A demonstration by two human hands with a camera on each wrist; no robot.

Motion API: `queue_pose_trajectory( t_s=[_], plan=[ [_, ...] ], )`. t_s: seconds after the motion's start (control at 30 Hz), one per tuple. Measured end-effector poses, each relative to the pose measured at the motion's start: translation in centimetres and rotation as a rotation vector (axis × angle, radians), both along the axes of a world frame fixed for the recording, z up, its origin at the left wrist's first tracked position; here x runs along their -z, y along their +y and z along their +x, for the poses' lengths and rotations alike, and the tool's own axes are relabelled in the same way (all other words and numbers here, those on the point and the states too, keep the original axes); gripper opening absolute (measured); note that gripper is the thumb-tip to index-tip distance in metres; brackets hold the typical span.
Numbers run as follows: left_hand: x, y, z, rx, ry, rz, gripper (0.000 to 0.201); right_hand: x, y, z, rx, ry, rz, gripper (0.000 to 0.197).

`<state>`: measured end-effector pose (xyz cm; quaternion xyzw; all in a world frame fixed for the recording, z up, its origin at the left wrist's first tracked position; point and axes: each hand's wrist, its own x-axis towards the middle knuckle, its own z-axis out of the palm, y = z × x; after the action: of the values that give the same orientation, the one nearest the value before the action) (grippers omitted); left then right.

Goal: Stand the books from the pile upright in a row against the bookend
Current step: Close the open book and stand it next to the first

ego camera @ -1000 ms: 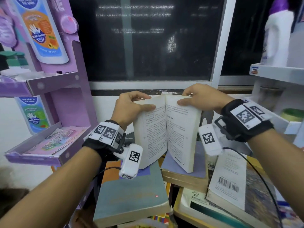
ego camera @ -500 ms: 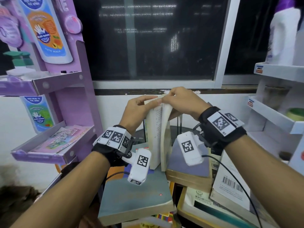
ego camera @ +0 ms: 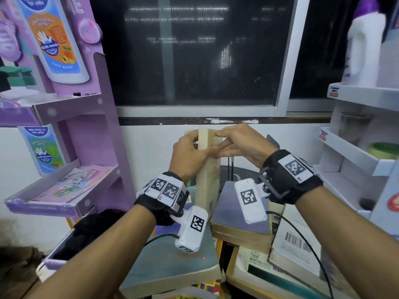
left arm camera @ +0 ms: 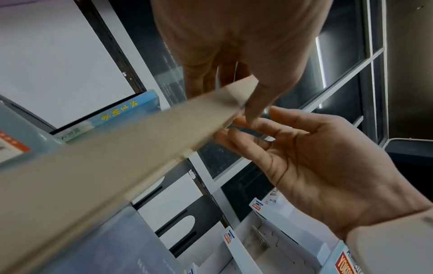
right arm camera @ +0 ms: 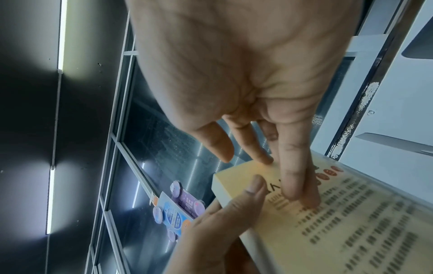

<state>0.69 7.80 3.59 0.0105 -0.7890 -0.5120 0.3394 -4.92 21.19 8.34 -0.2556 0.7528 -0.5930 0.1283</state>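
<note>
A cream paperback (ego camera: 208,180) stands upright and closed on the pile, its page edge toward me. My left hand (ego camera: 190,152) pinches its top corner, thumb (left arm camera: 255,100) on the near side and fingers behind. The straight fingers (right arm camera: 290,172) of my right hand (ego camera: 237,144) lie flat against the printed cover (right arm camera: 351,213). Below, a grey-blue book (ego camera: 172,264), a purple-grey book (ego camera: 228,212) and a book with a barcode (ego camera: 295,242) lie flat. In the left wrist view a black bookend (left arm camera: 185,218) stands behind the pile, with a blue book (left arm camera: 126,115) beyond the paperback.
A purple cardboard display rack (ego camera: 86,147) stands at the left with leaflets on its lower tray. White shelves (ego camera: 356,154) with a bottle and jars are at the right. The dark window (ego camera: 194,61) and its sill lie straight ahead. A cable (ego camera: 302,238) trails over the pile.
The paperback was spread open between both hands a second ago. Both hands have come together and it is closed now, still upright on the pile.
</note>
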Motion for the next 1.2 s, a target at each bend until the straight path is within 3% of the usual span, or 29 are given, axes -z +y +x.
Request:
queue_pose_trajectory(
  t_s=[0.17, 0.33, 0.5, 0.63, 0.93, 1.2],
  plan=[
    [0.2, -0.4, -0.7, -0.082, 0.028, 0.103, 0.026, 0.3, -0.1, -0.1, -0.014, 0.06, 0.025, 0.026],
    [-0.5, -1.5, -0.8, -0.099, 0.111, 0.213, 0.026, 0.1, -0.5, -0.4, -0.058, 0.207, 0.08, 0.042],
    [-2.0, -3.0, -0.2, -0.057, 0.214, 0.285, 0.022, -0.3, -0.6, -1.1, 0.022, 0.384, 0.077, 0.04],
    [-3.1, -4.7, 0.6, 0.053, 0.261, 0.418, 0.021, -0.6, -0.4, -1.6, 0.111, 0.524, 0.07, 0.052],
    [-2.9, -7.4, 1.2, 0.301, 0.208, 0.555, 0.03, -1.4, 0.1, -1.0, -0.089, 0.379, -0.088, 0.069],
    [-2.0, -7.7, 0.9, 0.53, 0.106, 0.57, 0.032, -1.6, 0.6, 0.5, -0.327, 0.276, 0.053, 0.04]
  ],
)
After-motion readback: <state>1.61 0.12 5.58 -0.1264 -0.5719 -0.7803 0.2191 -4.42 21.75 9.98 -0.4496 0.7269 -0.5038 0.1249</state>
